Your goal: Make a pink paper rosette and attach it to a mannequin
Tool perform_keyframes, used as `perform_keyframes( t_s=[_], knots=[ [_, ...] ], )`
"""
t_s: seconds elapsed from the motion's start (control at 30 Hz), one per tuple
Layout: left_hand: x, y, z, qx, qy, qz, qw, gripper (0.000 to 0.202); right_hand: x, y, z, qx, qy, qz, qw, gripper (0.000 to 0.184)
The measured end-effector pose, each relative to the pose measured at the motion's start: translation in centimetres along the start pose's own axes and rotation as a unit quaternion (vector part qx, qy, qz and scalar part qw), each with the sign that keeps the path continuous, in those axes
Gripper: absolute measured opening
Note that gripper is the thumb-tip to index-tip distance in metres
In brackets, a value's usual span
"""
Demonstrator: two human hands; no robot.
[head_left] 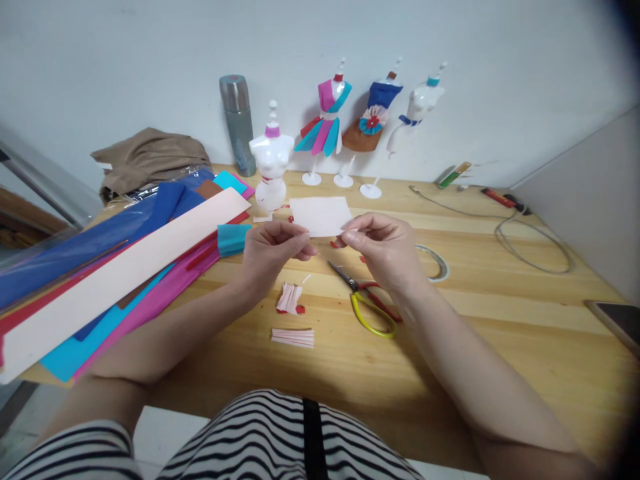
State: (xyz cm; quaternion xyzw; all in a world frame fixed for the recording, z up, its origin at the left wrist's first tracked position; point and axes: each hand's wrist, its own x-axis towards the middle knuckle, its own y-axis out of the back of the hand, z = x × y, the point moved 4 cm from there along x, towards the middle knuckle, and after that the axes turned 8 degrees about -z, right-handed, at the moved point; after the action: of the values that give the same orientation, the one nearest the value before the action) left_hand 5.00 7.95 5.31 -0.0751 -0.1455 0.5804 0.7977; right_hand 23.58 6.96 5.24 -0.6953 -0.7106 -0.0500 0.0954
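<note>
A pale pink rectangular piece of fabric or paper [321,215] is stretched between my two hands above the table. My left hand [275,250] pinches its lower left corner, and my right hand [380,247] pinches its lower right corner. Below them on the wood lie a pleated pale pink piece [289,298] with red bits beside it and a flat pleated strip [293,338]. Scissors [371,308] with one yellow and one red handle rest slightly open near my right wrist. Part of a roll of tape [439,263] shows behind my right hand.
Several coloured strips [150,260] are piled at the left. A bare white mannequin [271,157] stands behind my hands, and dressed ones [327,127] line the wall beside a flask [239,127]. A cable [530,253] curls at the right, near a dark flat device [613,323].
</note>
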Motion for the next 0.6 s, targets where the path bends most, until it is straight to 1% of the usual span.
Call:
perform_keyframes(
  t_s=[0.17, 0.43, 0.6],
  knots=[
    [0.11, 0.07, 0.26, 0.018, -0.017, 0.013, 1.000, 0.012, -0.21, -0.16, -0.29, -0.029, 0.004, 0.009, 1.000, 0.021],
    [0.23, 0.31, 0.02, 0.039, -0.017, 0.049, 0.998, 0.013, -0.63, -0.50, -0.07, -0.052, 0.004, 0.038, 0.998, 0.016],
    [0.29, 0.20, 0.15, 0.042, -0.011, 0.060, 0.997, 0.013, -0.68, -0.63, 0.39, -0.047, 0.010, 0.061, 0.997, 0.020]
  ],
)
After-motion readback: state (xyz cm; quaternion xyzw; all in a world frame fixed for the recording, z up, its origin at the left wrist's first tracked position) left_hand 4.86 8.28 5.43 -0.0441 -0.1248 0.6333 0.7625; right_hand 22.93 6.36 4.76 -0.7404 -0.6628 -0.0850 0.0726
